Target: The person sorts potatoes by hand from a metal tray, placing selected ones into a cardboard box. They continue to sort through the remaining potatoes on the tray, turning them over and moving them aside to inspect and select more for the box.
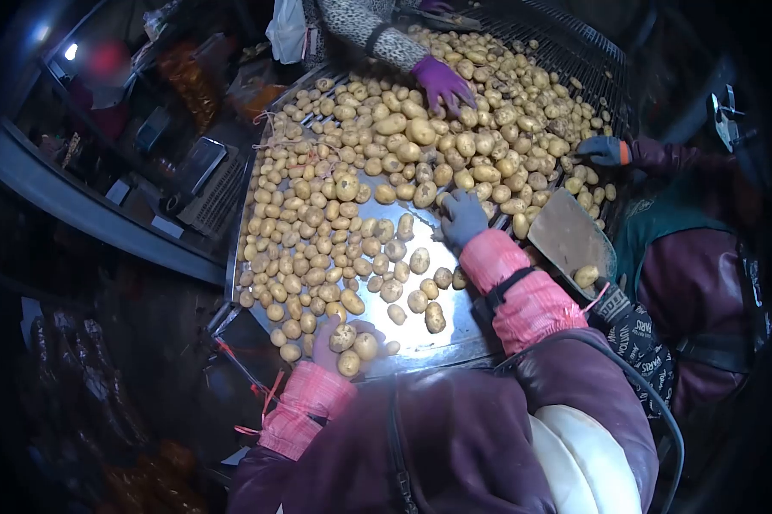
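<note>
Many potatoes (pixel 305 214) cover a shiny metal table (pixel 373 338). My left hand (pixel 324 344), in a purple glove under a pink sleeve, is at the near left edge, its fingers curved round several potatoes (pixel 349 349). My right hand (pixel 464 218), in a grey glove with a pink sleeve, reaches to the near side of the large potato heap (pixel 489 128). Its fingers are bent down against the potatoes there; whether one is gripped is hidden. Loose potatoes (pixel 418 260) lie on the metal between my two hands.
A co-worker's purple-gloved hand (pixel 444 84) touches the heap from the far side. Another co-worker's grey-gloved hand (pixel 604 151) is at the right. A metal scoop (pixel 572 236) with a potato stands right of my right arm. Slatted bars (pixel 566 34) lie behind.
</note>
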A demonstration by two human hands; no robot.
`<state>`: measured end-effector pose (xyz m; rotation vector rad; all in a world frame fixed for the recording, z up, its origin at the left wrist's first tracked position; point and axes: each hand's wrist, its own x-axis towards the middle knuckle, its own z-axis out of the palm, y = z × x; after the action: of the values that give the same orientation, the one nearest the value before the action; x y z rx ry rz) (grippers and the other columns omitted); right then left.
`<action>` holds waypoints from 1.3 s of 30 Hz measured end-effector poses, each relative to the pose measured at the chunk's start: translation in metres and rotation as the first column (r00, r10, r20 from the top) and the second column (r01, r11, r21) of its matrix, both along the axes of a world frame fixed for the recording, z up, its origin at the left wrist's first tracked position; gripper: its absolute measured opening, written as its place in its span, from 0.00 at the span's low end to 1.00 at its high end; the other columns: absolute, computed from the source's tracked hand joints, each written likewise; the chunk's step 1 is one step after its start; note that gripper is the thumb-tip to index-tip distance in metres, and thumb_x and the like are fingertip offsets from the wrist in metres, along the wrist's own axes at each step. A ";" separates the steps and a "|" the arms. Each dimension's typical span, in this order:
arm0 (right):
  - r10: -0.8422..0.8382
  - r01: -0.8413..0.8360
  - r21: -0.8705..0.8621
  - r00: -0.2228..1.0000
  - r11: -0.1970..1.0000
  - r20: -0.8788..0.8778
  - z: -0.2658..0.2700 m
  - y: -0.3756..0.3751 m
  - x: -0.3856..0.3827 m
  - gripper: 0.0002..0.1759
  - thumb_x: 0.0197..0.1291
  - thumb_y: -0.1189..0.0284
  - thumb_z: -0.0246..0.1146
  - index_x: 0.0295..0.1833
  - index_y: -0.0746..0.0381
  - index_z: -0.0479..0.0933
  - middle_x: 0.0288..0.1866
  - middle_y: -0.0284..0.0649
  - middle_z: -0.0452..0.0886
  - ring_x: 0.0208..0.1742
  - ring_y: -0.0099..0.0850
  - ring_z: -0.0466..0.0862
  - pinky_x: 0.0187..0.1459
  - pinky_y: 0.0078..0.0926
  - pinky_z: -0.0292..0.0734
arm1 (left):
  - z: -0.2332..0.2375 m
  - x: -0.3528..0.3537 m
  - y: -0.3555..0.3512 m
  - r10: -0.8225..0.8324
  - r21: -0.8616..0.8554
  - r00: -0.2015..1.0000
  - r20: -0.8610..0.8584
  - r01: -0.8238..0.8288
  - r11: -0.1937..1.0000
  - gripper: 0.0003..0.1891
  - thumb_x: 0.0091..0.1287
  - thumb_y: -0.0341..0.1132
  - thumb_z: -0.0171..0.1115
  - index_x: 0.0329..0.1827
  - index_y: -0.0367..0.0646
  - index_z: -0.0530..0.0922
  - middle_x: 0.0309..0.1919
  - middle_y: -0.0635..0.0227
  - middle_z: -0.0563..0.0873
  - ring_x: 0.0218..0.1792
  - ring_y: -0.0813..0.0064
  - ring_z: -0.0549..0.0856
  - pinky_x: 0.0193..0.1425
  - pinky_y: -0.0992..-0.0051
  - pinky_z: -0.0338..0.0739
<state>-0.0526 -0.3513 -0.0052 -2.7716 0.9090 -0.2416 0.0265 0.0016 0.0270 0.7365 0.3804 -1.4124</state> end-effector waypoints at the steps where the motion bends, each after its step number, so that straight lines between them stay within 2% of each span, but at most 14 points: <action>1: 0.009 -0.008 0.037 1.000 0.999 -0.007 0.000 0.002 -0.001 0.19 0.53 0.68 0.64 0.53 0.54 0.76 0.57 0.42 0.75 0.58 0.46 0.75 0.59 0.44 0.74 | -0.003 0.000 0.001 0.014 -0.028 0.999 -0.035 -0.015 1.000 0.33 0.77 0.55 0.39 0.47 0.26 0.76 0.44 0.44 0.82 0.49 0.42 0.82 0.64 0.38 0.75; 6: 0.059 -0.062 0.016 0.988 0.998 0.144 0.022 0.015 0.013 0.25 0.51 0.71 0.63 0.58 0.51 0.76 0.58 0.44 0.74 0.57 0.47 0.75 0.57 0.44 0.76 | -0.009 0.002 0.005 -0.026 -0.170 0.994 -0.104 0.008 0.985 0.34 0.76 0.56 0.40 0.48 0.26 0.76 0.44 0.42 0.82 0.51 0.42 0.83 0.65 0.40 0.74; 14: 0.110 -0.122 -0.018 0.942 0.992 -0.316 0.027 0.010 0.069 0.31 0.53 0.73 0.65 0.66 0.47 0.73 0.67 0.46 0.67 0.60 0.49 0.80 0.56 0.51 0.79 | -0.019 0.009 0.009 -0.088 -0.143 0.994 -0.066 0.078 0.987 0.33 0.76 0.57 0.42 0.50 0.27 0.76 0.47 0.41 0.83 0.49 0.40 0.84 0.59 0.44 0.79; 19: 0.051 -0.052 0.337 0.999 0.940 0.011 0.016 0.002 0.039 0.27 0.52 0.70 0.69 0.61 0.52 0.76 0.56 0.47 0.77 0.51 0.40 0.84 0.47 0.41 0.81 | -0.011 0.005 0.009 -0.013 -0.048 0.997 -0.078 0.009 0.999 0.32 0.77 0.55 0.41 0.55 0.27 0.75 0.50 0.41 0.82 0.51 0.37 0.84 0.58 0.45 0.80; 20: -0.007 -0.039 0.439 0.995 0.898 0.103 0.008 0.005 0.030 0.26 0.52 0.70 0.70 0.59 0.53 0.77 0.52 0.47 0.80 0.48 0.38 0.85 0.44 0.38 0.82 | -0.006 0.007 0.008 -0.027 -0.051 0.998 -0.057 0.024 0.998 0.32 0.77 0.54 0.40 0.58 0.28 0.74 0.51 0.41 0.81 0.51 0.36 0.83 0.59 0.44 0.80; 21: -0.131 -0.081 0.865 0.977 0.494 0.166 -0.001 0.007 0.021 0.24 0.50 0.69 0.74 0.55 0.57 0.78 0.40 0.41 0.83 0.37 0.29 0.85 0.37 0.29 0.81 | -0.005 0.007 0.009 -0.044 -0.053 0.998 -0.035 0.043 0.998 0.31 0.78 0.53 0.40 0.60 0.28 0.73 0.52 0.41 0.81 0.52 0.35 0.83 0.60 0.44 0.80; 22: -0.086 -0.192 0.818 0.956 0.543 0.282 -0.007 0.017 0.014 0.23 0.51 0.70 0.76 0.52 0.60 0.79 0.34 0.35 0.83 0.33 0.23 0.82 0.34 0.24 0.80 | -0.010 0.004 0.010 -0.007 -0.115 1.000 -0.017 0.005 0.993 0.30 0.78 0.51 0.39 0.62 0.29 0.72 0.54 0.41 0.80 0.53 0.36 0.82 0.60 0.44 0.80; 24: -0.261 -0.263 0.952 0.918 0.159 0.297 0.034 0.072 0.001 0.22 0.53 0.70 0.76 0.53 0.61 0.78 0.40 0.35 0.83 0.41 0.25 0.83 0.42 0.24 0.81 | -0.024 -0.001 0.008 0.066 -0.238 0.998 0.020 -0.059 0.969 0.28 0.79 0.48 0.38 0.66 0.30 0.69 0.57 0.41 0.79 0.55 0.37 0.82 0.62 0.44 0.80; 27: 0.038 -0.293 0.938 0.956 0.184 0.291 0.045 0.109 -0.006 0.26 0.53 0.62 0.75 0.55 0.61 0.79 0.47 0.39 0.83 0.48 0.28 0.82 0.52 0.28 0.80 | 0.020 -0.005 -0.004 -0.004 -0.143 0.974 0.228 0.037 0.989 0.31 0.77 0.56 0.43 0.66 0.35 0.70 0.56 0.49 0.80 0.49 0.50 0.84 0.45 0.56 0.85; 29: 0.204 -0.316 0.922 0.940 0.225 0.272 0.064 0.120 -0.002 0.26 0.54 0.61 0.75 0.55 0.60 0.79 0.46 0.39 0.83 0.48 0.29 0.82 0.51 0.28 0.79 | 0.021 -0.001 -0.009 -0.163 0.067 0.343 0.925 0.274 0.959 0.28 0.78 0.52 0.43 0.68 0.37 0.68 0.56 0.50 0.79 0.50 0.50 0.84 0.47 0.56 0.86; 32: 0.325 -0.459 0.778 0.882 0.430 0.340 0.065 0.098 0.018 0.23 0.57 0.58 0.73 0.54 0.58 0.81 0.45 0.37 0.83 0.45 0.29 0.81 0.49 0.30 0.78 | 0.020 0.001 -0.006 -0.236 0.095 0.480 0.845 0.301 0.949 0.21 0.76 0.43 0.49 0.65 0.39 0.70 0.55 0.52 0.81 0.54 0.53 0.84 0.50 0.55 0.87; 33: 0.097 -0.347 0.887 0.938 0.305 0.334 0.072 0.085 0.026 0.22 0.58 0.57 0.72 0.52 0.59 0.81 0.46 0.40 0.83 0.46 0.34 0.83 0.49 0.33 0.79 | 0.023 -0.002 -0.002 -0.185 0.031 0.641 0.745 0.245 0.969 0.19 0.74 0.36 0.53 0.63 0.36 0.72 0.55 0.54 0.82 0.56 0.56 0.84 0.52 0.57 0.87; 36: 0.149 -0.216 0.289 0.960 0.933 0.237 0.057 0.012 0.069 0.31 0.55 0.49 0.70 0.62 0.52 0.78 0.59 0.44 0.81 0.51 0.44 0.85 0.52 0.40 0.81 | 0.043 -0.003 -0.004 -0.199 0.049 0.637 0.744 0.245 0.968 0.18 0.72 0.31 0.57 0.62 0.34 0.72 0.54 0.54 0.83 0.56 0.56 0.85 0.54 0.56 0.88; 39: 0.232 -0.232 0.009 0.966 0.973 -0.114 0.063 -0.049 0.107 0.40 0.50 0.50 0.72 0.71 0.39 0.70 0.75 0.53 0.65 0.59 0.55 0.82 0.58 0.47 0.80 | 0.000 -0.002 0.004 0.068 -0.170 0.983 0.171 -0.038 0.985 0.19 0.74 0.34 0.56 0.64 0.34 0.71 0.53 0.55 0.83 0.55 0.56 0.85 0.54 0.57 0.88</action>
<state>0.0541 -0.3999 0.0579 -2.8871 0.5982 -0.0469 0.0246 0.0053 0.0270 0.7028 0.1409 -1.2996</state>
